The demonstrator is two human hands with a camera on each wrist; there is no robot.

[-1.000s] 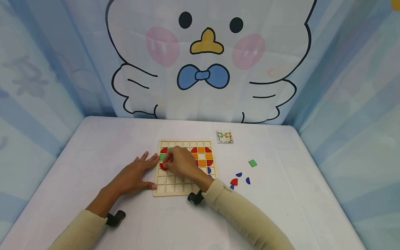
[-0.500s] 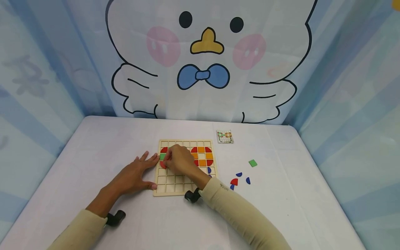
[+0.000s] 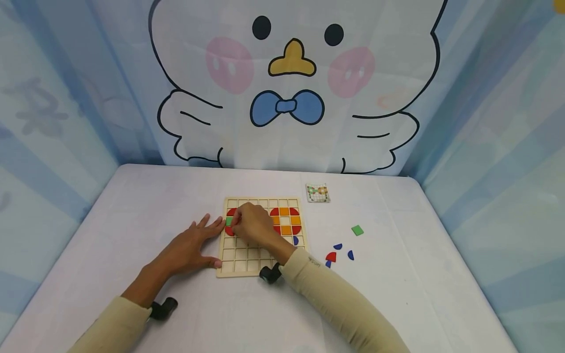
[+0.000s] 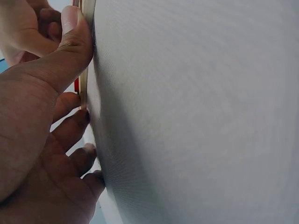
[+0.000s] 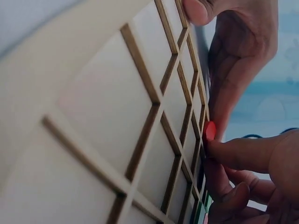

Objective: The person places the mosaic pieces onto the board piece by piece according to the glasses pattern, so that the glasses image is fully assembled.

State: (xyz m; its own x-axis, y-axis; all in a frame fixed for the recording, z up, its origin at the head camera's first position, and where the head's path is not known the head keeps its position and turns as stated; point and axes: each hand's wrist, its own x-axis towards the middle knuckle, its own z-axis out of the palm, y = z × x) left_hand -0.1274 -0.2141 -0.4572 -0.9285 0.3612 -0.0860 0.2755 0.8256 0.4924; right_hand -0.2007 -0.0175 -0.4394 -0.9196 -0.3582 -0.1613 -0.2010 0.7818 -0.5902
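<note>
My left hand (image 3: pixel 187 251) lies spread at the left side of a square wooden grid board (image 3: pixel 240 267). In the left wrist view its thumb (image 4: pixel 77 35) rests against the board's edge, with the other fingers straight along it. Over the board's upper left, my right hand (image 3: pixel 253 226) has thumb and fingertips together at a red quarter-circle tile (image 3: pixel 228 231). The right wrist view shows the thumb right against that tile. A green tile (image 3: pixel 229 221) sits one cell above. My right hand hides the cells under it.
Red and orange tiles (image 3: pixel 284 212) form a ring at the board's right. Beside it lie a loose green square (image 3: pixel 357 230), a red quarter-circle (image 3: pixel 331 257) and several blue half-rounds (image 3: pixel 350 255). A small pattern card (image 3: pixel 318 193) lies behind the board.
The red tile at the left of the board has shifted slightly and now lies flatter. My right hand and forearm have edged slightly left; my left hand stays in place.
</note>
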